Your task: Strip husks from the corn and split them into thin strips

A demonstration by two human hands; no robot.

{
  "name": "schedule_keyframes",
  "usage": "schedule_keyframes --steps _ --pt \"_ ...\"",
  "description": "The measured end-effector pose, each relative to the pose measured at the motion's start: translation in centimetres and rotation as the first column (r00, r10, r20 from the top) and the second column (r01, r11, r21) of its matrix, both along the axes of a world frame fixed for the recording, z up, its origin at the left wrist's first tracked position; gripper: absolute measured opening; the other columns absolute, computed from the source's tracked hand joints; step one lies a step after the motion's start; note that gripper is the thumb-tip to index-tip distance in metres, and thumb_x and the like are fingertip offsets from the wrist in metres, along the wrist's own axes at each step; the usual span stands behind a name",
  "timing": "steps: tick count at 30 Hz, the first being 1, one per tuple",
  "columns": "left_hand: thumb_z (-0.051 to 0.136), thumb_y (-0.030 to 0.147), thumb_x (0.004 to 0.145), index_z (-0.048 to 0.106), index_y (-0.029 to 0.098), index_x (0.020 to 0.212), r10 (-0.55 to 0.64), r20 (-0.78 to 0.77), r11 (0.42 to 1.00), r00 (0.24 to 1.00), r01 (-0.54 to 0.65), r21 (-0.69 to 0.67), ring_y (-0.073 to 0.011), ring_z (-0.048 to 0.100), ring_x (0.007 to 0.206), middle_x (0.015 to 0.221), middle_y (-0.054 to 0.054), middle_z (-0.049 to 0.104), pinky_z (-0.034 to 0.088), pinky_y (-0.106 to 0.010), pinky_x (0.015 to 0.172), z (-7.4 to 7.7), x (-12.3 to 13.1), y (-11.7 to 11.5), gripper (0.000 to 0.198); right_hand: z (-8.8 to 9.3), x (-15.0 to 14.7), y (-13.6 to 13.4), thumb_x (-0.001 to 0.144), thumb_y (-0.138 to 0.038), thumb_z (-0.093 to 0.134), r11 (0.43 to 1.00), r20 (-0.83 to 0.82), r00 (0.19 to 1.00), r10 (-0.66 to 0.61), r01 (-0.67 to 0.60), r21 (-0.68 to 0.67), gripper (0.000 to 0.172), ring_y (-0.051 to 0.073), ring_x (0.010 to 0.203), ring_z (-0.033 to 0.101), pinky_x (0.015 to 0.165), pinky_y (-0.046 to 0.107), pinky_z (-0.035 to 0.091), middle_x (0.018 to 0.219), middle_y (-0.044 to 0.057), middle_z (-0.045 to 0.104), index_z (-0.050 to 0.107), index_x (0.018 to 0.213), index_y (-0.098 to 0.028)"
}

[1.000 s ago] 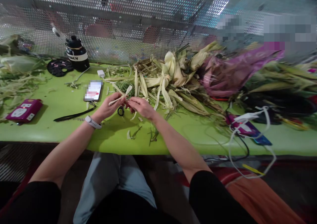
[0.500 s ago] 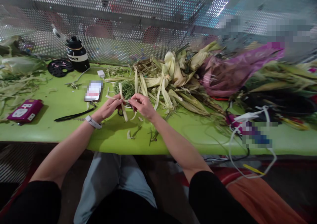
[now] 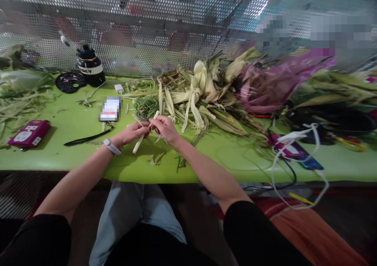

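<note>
Pale corn husk strips (image 3: 138, 144) cross between my two hands above the green table. My left hand (image 3: 133, 132) is closed, pinching the strips where they meet. From the right, my right hand (image 3: 165, 128) pinches the upper part of the same piece, its fingers touching the left fingertips. A small dark item under the fingers is mostly hidden. Just beyond the hands lies a heap of thin green strands (image 3: 146, 106). Small husk scraps (image 3: 153, 160) lie on the table nearer to me.
A large pile of corn husks (image 3: 203, 89) and a pink plastic bag (image 3: 259, 89) are at the right. At the left are a phone (image 3: 110, 109), a black strap (image 3: 88, 136), a magenta box (image 3: 29, 133) and a black bottle (image 3: 91, 68). White cables (image 3: 318, 140) hang over the front edge.
The husk strip has turned from nearly upright to a slant, its top now leaning right. My hands have come closer together, the right one shifting slightly left and down.
</note>
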State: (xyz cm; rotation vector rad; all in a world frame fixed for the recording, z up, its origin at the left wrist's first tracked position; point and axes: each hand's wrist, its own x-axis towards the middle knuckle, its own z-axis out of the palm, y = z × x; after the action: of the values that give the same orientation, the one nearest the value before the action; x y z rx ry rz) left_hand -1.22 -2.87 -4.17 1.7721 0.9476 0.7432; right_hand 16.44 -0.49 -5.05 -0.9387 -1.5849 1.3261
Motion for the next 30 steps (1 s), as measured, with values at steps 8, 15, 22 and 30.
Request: schedule_keyframes --steps 8,15,22,30 --pt "0.056 0.052 0.093 0.061 0.015 0.088 0.097 0.131 0.992 0.987 -0.085 -0.096 -0.0098 0.044 0.058 0.071 -0.001 0.055 0.034 -0.024 0.053 0.4 0.0 -0.4 0.038 0.7 0.8 0.3 0.084 -0.074 0.054 0.984 0.032 0.987 0.154 -0.151 -0.091 0.058 0.011 0.047 0.047 0.047 0.026 0.037 0.052 -0.002 0.051 0.055 0.064 -0.020" --pt "0.066 0.058 0.087 0.056 0.016 0.078 0.257 0.317 0.965 0.913 -0.223 -0.140 -0.0067 0.033 0.050 0.059 0.005 0.040 0.024 -0.022 0.046 -0.3 0.3 -0.1 0.044 0.1 0.0 -0.1 0.073 -0.084 0.061 0.970 0.000 0.970 0.242 -0.242 0.018 0.064 0.007 0.043 0.036 0.043 0.025 0.030 0.050 -0.008 0.042 0.048 0.069 -0.022" --pt "0.066 0.064 0.085 0.063 0.015 0.081 0.266 0.357 0.963 0.895 -0.228 -0.145 -0.0068 0.041 0.051 0.060 0.003 0.048 0.032 -0.021 0.048 -0.2 0.4 0.1 0.049 0.2 0.8 0.2 0.090 -0.071 0.051 0.973 0.104 0.992 -0.077 0.052 0.225 0.049 0.013 0.060 0.052 0.060 0.029 0.042 0.066 -0.002 0.056 0.053 0.083 -0.022" --pt "0.069 0.064 0.083 0.061 0.014 0.068 0.266 0.212 0.963 0.940 -0.250 -0.098 -0.0062 0.046 0.051 0.062 0.001 0.053 0.034 -0.021 0.048 0.3 0.4 0.1 0.053 0.5 1.1 -0.2 0.089 -0.050 0.064 0.821 0.365 0.919 -0.147 -0.093 0.563 0.033 0.026 0.099 0.065 0.094 0.042 0.046 0.104 0.012 0.072 0.064 0.101 -0.018"
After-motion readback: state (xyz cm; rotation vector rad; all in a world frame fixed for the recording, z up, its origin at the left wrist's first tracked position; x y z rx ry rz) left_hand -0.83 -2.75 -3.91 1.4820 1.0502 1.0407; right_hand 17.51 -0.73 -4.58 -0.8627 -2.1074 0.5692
